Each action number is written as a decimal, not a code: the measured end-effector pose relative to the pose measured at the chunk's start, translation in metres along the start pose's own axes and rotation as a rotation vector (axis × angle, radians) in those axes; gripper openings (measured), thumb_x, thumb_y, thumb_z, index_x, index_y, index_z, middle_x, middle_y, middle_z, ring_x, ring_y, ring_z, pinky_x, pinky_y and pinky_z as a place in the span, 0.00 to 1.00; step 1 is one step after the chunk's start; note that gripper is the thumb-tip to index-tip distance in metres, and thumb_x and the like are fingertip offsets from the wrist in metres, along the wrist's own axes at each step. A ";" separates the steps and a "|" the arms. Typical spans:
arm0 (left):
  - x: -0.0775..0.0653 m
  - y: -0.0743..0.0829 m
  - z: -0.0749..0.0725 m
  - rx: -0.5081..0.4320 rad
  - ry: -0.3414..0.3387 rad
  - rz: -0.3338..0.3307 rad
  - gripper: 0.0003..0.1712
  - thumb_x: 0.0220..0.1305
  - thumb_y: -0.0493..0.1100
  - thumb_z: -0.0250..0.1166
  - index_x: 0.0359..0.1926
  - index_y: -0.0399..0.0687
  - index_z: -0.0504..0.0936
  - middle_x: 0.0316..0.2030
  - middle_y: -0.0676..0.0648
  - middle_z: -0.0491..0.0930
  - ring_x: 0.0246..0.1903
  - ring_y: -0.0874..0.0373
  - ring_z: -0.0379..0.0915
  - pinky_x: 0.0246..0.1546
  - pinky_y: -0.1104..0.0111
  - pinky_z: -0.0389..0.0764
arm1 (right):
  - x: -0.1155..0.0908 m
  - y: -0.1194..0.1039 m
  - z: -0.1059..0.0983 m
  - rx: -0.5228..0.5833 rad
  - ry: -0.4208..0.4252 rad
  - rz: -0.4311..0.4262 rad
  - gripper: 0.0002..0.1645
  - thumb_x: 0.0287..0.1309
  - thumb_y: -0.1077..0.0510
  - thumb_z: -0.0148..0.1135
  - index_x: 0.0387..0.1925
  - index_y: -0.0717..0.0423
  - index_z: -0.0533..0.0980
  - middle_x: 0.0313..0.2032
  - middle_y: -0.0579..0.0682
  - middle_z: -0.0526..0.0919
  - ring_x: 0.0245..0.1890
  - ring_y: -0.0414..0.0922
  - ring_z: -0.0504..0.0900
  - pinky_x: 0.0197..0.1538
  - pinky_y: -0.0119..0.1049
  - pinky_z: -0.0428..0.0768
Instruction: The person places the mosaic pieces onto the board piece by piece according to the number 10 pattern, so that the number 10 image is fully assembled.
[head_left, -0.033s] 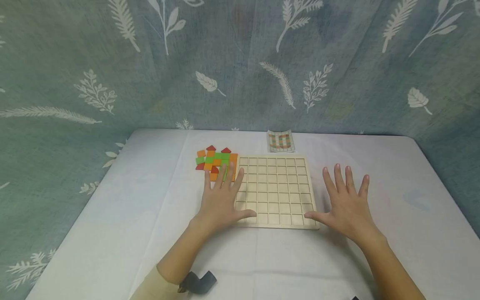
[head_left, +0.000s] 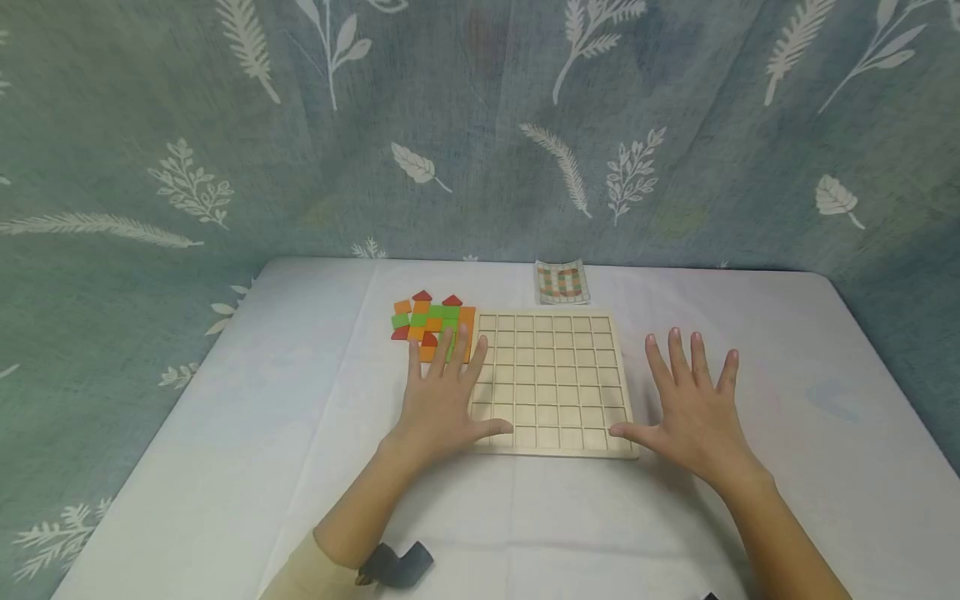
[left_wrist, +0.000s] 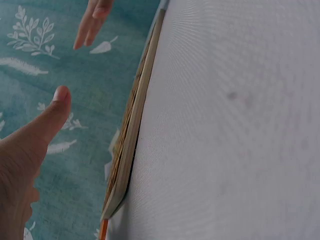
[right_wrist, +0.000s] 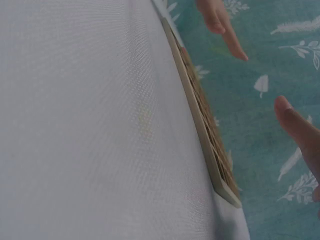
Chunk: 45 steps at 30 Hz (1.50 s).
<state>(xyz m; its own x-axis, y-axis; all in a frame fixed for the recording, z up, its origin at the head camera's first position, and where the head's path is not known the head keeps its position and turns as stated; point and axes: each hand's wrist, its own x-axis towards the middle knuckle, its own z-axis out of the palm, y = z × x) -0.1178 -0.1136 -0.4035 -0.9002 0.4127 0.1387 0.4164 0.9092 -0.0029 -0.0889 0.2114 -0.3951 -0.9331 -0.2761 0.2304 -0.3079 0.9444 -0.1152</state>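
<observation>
A pale wooden grid board [head_left: 555, 375] with square cells lies flat on the white table. Over its left edge my left hand [head_left: 438, 408] hovers, fingers straight and spread, holding nothing. Beyond those fingertips sits a cluster of flat orange, green and red blocks [head_left: 418, 321], squares and triangles, partly covered by the fingers. My right hand [head_left: 697, 421] is held up to the right of the board, fingers spread, thumb over the board's right edge in the head view. Both wrist views show the board's side edge [left_wrist: 140, 100] with a thumb [right_wrist: 295, 120] raised apart from it.
Behind the board lies a small pattern card [head_left: 562, 283] with a checked orange and green print. A dark grey curved object [head_left: 401, 567] is by the left forearm at the front. A leaf-printed green cloth [head_left: 480, 125] hangs around the white-covered table [head_left: 360, 500].
</observation>
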 end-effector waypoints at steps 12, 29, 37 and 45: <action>0.003 -0.003 -0.003 -0.032 0.011 -0.014 0.64 0.45 0.81 0.55 0.74 0.49 0.47 0.74 0.41 0.41 0.73 0.44 0.34 0.64 0.39 0.30 | 0.000 -0.001 0.001 -0.004 -0.006 -0.012 0.72 0.39 0.20 0.58 0.74 0.55 0.43 0.70 0.68 0.49 0.70 0.66 0.43 0.62 0.68 0.26; 0.007 -0.024 0.007 -0.242 0.132 0.006 0.61 0.48 0.73 0.63 0.73 0.45 0.50 0.73 0.40 0.46 0.72 0.43 0.42 0.67 0.43 0.38 | -0.001 -0.002 0.015 0.140 0.232 -0.114 0.65 0.40 0.16 0.49 0.68 0.58 0.61 0.64 0.64 0.67 0.65 0.61 0.62 0.65 0.66 0.37; 0.011 -0.039 0.016 -0.321 0.184 -0.002 0.56 0.47 0.68 0.67 0.71 0.47 0.57 0.71 0.41 0.54 0.70 0.45 0.48 0.67 0.43 0.40 | -0.004 -0.004 0.031 0.266 0.329 -0.148 0.61 0.45 0.17 0.45 0.62 0.63 0.68 0.58 0.63 0.74 0.58 0.60 0.70 0.65 0.64 0.50; 0.018 -0.053 0.028 -0.494 0.203 -0.017 0.45 0.49 0.59 0.71 0.64 0.42 0.69 0.66 0.41 0.64 0.66 0.45 0.56 0.64 0.43 0.51 | -0.009 0.002 0.044 0.427 0.304 -0.117 0.56 0.39 0.27 0.66 0.59 0.65 0.70 0.57 0.63 0.75 0.55 0.62 0.70 0.57 0.59 0.61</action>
<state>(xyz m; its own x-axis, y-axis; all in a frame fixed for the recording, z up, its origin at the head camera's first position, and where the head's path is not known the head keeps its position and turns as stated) -0.1597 -0.1526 -0.4291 -0.8852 0.3342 0.3237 0.4560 0.7611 0.4613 -0.0892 0.2081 -0.4405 -0.8117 -0.2513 0.5273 -0.5140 0.7360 -0.4405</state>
